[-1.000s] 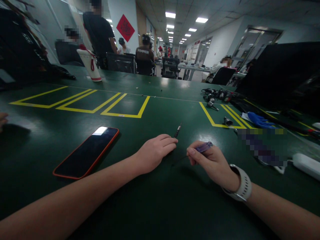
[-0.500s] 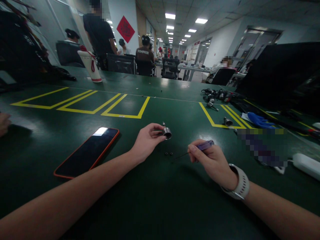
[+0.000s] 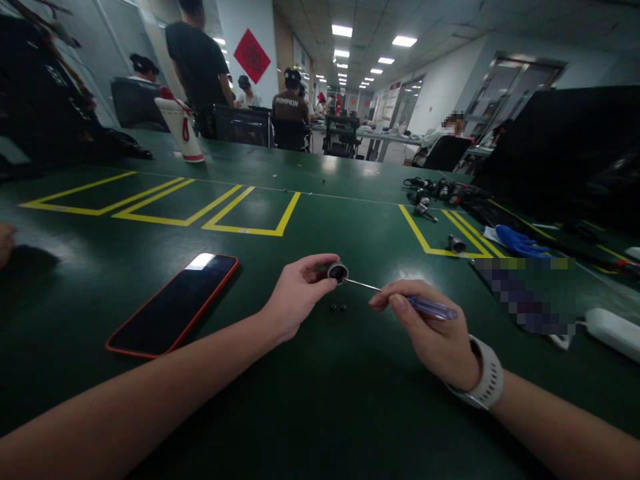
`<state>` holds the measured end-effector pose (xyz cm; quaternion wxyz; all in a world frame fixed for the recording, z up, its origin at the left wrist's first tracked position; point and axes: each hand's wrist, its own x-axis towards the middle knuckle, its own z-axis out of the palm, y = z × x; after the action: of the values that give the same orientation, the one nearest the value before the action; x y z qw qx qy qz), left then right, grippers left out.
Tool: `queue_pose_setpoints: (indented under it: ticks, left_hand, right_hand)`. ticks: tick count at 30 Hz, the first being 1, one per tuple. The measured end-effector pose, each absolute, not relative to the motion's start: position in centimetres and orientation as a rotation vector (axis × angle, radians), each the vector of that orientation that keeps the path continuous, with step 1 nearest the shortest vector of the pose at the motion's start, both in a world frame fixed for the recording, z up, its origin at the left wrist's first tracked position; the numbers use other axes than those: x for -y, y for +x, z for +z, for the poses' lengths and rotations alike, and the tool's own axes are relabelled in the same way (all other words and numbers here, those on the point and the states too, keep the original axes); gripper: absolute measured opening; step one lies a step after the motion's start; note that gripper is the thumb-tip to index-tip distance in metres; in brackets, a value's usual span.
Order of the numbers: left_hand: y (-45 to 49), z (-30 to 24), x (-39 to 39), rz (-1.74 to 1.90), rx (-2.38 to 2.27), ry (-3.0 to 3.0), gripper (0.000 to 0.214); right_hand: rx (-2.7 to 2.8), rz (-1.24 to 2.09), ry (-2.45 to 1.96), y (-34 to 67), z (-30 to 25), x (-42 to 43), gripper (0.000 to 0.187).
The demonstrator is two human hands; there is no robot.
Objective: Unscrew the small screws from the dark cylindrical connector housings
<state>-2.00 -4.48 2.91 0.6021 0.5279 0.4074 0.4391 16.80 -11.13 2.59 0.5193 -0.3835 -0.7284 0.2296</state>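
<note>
Between the fingertips and thumb of my left hand is a small round metal fitting, its hollow end turned toward me and to the right. My right hand grips a screwdriver by its clear purple handle. The thin shaft points left, and its tip meets the lower right rim of the fitting; whether it reaches inside I cannot tell. On the green table just below the fitting lie two tiny dark ring-like parts. A phone with an orange edge lies left of my left hand.
Yellow tape outlines mark the green table. Another metal fitting, blue gloves, dark tools and a white power strip lie at right. A white cup stands at back left. Another person's hand rests at the left edge.
The screwdriver's tip has risen from near the table to the fitting's rim, with its handle now angled down to the right. My left hand has turned the fitting's hollow end more toward me.
</note>
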Motion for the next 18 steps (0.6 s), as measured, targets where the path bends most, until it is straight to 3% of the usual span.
queue_pose_setpoints:
  ticks: [18]
  left_hand:
    - [-1.61, 2.62, 5.1, 1.108, -0.969, 1.297, 0.03]
  right_hand:
    - [2.134, 0.164, -0.885, 15.95, 2.83, 11.32, 0.016]
